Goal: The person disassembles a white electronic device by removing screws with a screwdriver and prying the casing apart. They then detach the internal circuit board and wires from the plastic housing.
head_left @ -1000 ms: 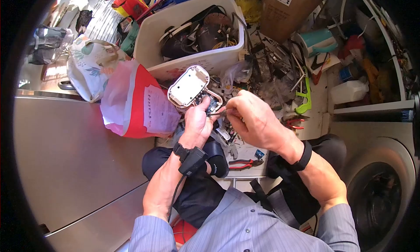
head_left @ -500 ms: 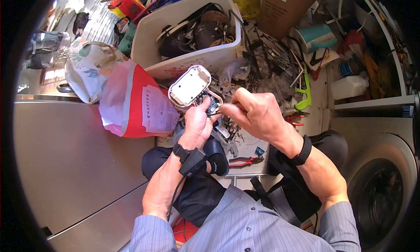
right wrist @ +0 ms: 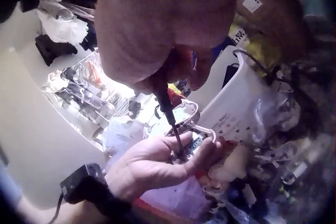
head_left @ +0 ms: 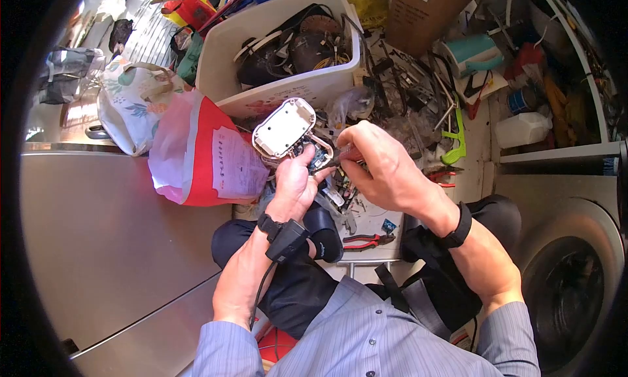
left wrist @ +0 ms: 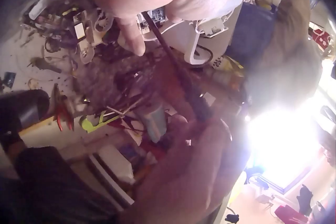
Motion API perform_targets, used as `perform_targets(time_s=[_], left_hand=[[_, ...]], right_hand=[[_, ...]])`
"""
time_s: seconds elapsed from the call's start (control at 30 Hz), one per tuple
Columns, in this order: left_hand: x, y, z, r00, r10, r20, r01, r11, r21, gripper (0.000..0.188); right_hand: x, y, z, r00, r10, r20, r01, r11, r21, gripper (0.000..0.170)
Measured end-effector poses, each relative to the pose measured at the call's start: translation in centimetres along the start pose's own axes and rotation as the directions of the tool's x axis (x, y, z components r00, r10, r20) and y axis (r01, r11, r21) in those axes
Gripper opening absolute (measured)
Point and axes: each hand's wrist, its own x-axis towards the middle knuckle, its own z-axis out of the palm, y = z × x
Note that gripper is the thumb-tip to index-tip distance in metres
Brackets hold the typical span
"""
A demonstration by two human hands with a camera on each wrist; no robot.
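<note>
1 rounded plastic casing (head_left: 284, 129) in left hand (head_left: 297, 186); slim screwdriver (right wrist: 167, 109), right hand (head_left: 389, 174)

Since the picture half a second back, the right hand's (head_left: 392, 174) fingertips have drawn back from the left hand (head_left: 296, 184) and the white casing (head_left: 284, 128); they now sit higher in the head view, baring more of the dark tool (head_left: 332, 161). Compared with the earliest picture, the white bin (head_left: 301, 90) appears slightly further left.
</note>
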Motion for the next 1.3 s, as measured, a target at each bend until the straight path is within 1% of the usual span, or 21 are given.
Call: perform_targets(time_s=[0.03, 0.1, 0.13, 0.2, 0.23, 0.27, 0.33, 0.4, 0.47, 0.5, 0.57, 0.6, 0.67, 0.8, 0.9, 0.97, 1.1, 1.17, 1.2, 1.27, 1.3], left_hand=[[0.0, 0.0, -0.1, 1.0, -0.003, -0.005, 0.003, 1.0, 0.005, 0.02], [0.0, 0.1, 0.0, 1.0, -0.012, -0.005, 0.012, 1.0, 0.013, 0.02], [-0.1, 0.0, 0.1, 1.0, -0.015, 0.006, 0.015, 1.0, -0.013, 0.02], [-0.3, 0.0, 0.3, 1.0, -0.015, 0.015, 0.015, 0.999, -0.041, 0.02], [-0.3, 0.0, 0.4, 1.0, 0.007, 0.006, -0.007, 1.0, -0.024, 0.021], [-0.3, 0.0, 0.4, 1.0, 0.029, -0.003, -0.029, 1.0, -0.008, 0.021], [0.0, 0.0, 0.0, 1.0, -0.01, -0.003, 0.01, 1.0, -0.018, 0.02], [0.0, -0.3, -0.1, 1.0, 0.027, 0.008, -0.027, 1.0, -0.012, 0.018], [0.0, -0.5, 0.0, 1.0, 0.016, 0.021, -0.015, 1.0, -0.006, 0.017], [-0.1, -0.5, 0.1, 0.999, 0.009, 0.032, -0.009, 1.0, 0.002, 0.016], [-0.2, -0.4, 0.4, 0.999, 0.005, 0.042, -0.006, 1.0, 0.012, 0.015], [-0.2, -0.3, 0.4, 0.999, -0.006, 0.036, 0.006, 1.0, -0.004, 0.016], [-0.2, -0.4, 0.5, 0.999, -0.017, 0.028, 0.017, 1.0, -0.021, 0.016], [-0.1, -0.5, 0.3, 1.0, -0.007, 0.008, 0.007, 1.0, -0.005, 0.017], [-0.3, -0.6, 0.4, 1.0, -0.005, 0.006, 0.005, 1.0, 0.012, 0.019], [-0.3, -0.3, 0.5, 1.0, -0.025, 0.008, 0.025, 1.0, 0.014, 0.019], [-0.1, -0.9, 0.0, 0.999, -0.014, 0.039, 0.014, 1.0, 0.01, 0.019], [0.2, -1.0, -0.2, 0.998, -0.001, 0.057, 0.001, 1.0, -0.003, 0.019], [0.0, -1.0, -0.2, 0.998, -0.016, 0.058, 0.017, 1.0, -0.005, 0.019], [-0.1, -0.7, -0.3, 0.998, -0.027, 0.058, 0.027, 1.0, -0.004, 0.018], [-0.2, -0.6, -0.2, 0.997, -0.027, 0.07, 0.028, 1.0, -0.003, 0.018]], right_hand=[[0.0, 0.0, -0.1, 1.0, 0.001, 0.0, -0.001, 1.0, 0.0, 0.023], [-0.1, -0.1, -0.7, 0.979, 0.166, 0.118, -0.168, 0.986, 0.007, 0.022], [-0.2, -0.4, -0.8, 0.978, 0.17, 0.118, -0.172, 0.985, 0.005, 0.022], [-0.2, -1.0, -1.0, 0.926, 0.317, 0.205, -0.282, 0.942, -0.184, 0.02], [-0.6, -0.7, -0.7, 0.957, 0.222, 0.184, -0.205, 0.973, -0.108, 0.02], [-0.7, -0.8, -0.6, 0.958, 0.221, 0.184, -0.204, 0.973, -0.107, 0.02], [-0.3, -1.3, -0.3, 0.999, 0.026, 0.044, -0.026, 1.0, 0.012, 0.018], [-0.2, -1.9, -0.7, 0.994, 0.059, 0.088, -0.062, 0.998, 0.028, 0.012], [-0.3, -2.2, -1.3, 0.893, 0.31, 0.327, -0.305, 0.95, -0.068, 0.018], [-0.6, -1.8, -1.1, 0.893, 0.312, 0.326, -0.306, 0.949, -0.07, 0.018], [-1.3, -0.7, -0.4, 0.971, 0.186, 0.152, -0.168, 0.978, -0.123, 0.02], [-1.1, -0.7, -0.4, 0.971, 0.185, 0.153, -0.167, 0.978, -0.122, 0.02], [-0.7, -1.1, -0.5, 0.984, 0.176, 0.041, -0.178, 0.984, 0.035, 0.015], [-0.3, -1.1, -0.8, 0.984, 0.146, 0.102, -0.155, 0.984, 0.091, 0.016], [-0.5, -1.0, -0.9, 0.95, 0.239, 0.201, -0.237, 0.971, -0.038, 0.018], [-0.5, -0.6, -0.2, 0.989, 0.131, 0.064, -0.134, 0.99, 0.042, 0.017], [-0.5, -1.2, -0.1, 0.994, 0.114, -0.002, -0.113, 0.99, 0.08, 0.016], [-0.5, -1.4, -0.6, 0.952, 0.247, 0.179, -0.265, 0.96, 0.084, 0.02], [-0.5, -1.1, -0.6, 0.952, 0.247, 0.18, -0.265, 0.961, 0.084, 0.02], [-0.6, -0.5, -0.3, 0.994, 0.09, 0.061, -0.09, 0.996, 0.001, 0.018], [-0.6, -0.5, -0.3, 0.994, 0.089, 0.06, -0.089, 0.996, 0.001, 0.018]])
